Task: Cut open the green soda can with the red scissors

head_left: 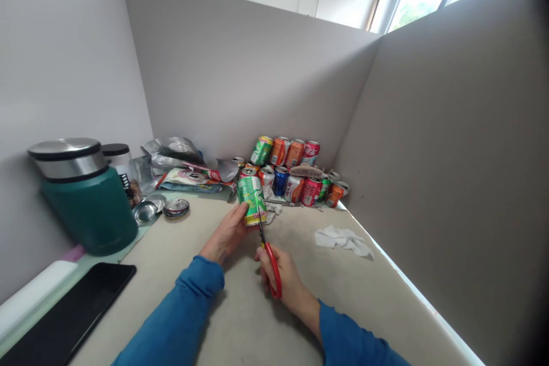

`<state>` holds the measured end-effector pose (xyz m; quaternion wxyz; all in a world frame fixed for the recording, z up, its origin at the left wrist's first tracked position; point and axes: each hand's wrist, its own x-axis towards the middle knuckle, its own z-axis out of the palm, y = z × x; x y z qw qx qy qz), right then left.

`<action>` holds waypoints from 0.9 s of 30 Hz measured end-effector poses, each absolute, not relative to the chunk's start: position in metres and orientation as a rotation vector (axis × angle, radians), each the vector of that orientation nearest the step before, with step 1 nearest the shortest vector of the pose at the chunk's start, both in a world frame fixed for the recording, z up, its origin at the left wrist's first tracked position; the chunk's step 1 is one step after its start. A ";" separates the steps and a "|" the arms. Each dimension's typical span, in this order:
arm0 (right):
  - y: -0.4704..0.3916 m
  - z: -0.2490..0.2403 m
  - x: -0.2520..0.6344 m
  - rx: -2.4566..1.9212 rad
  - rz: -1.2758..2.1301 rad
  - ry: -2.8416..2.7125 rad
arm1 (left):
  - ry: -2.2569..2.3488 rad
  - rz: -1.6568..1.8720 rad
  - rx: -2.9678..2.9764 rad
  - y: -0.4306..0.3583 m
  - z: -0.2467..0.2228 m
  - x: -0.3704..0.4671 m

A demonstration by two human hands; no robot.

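Near the middle of the view, my left hand grips the lower part of a green and yellow can, which is held tilted above the table. My right hand is closed around the red handles of a pair of scissors. The dark blades point up and touch or overlap the can's lower right side; whether they have cut into it is too small to tell. Part of my left fingers is hidden behind the can.
Stacked cans stand at the back. Cut metal sheets and packaging lie back left, beside can ends. A green flask, a jar and a black phone are left. Crumpled tissue lies right.
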<state>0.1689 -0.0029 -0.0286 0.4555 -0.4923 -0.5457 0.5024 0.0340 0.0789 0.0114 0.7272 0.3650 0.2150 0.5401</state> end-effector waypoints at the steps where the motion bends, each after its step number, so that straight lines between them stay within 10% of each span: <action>1: -0.004 -0.028 0.169 -1.215 1.238 -1.354 | 0.466 1.197 0.808 0.079 0.011 0.034; 27: -0.004 -0.027 0.169 -1.214 1.252 -1.323 | 0.523 1.138 0.775 0.074 0.018 0.035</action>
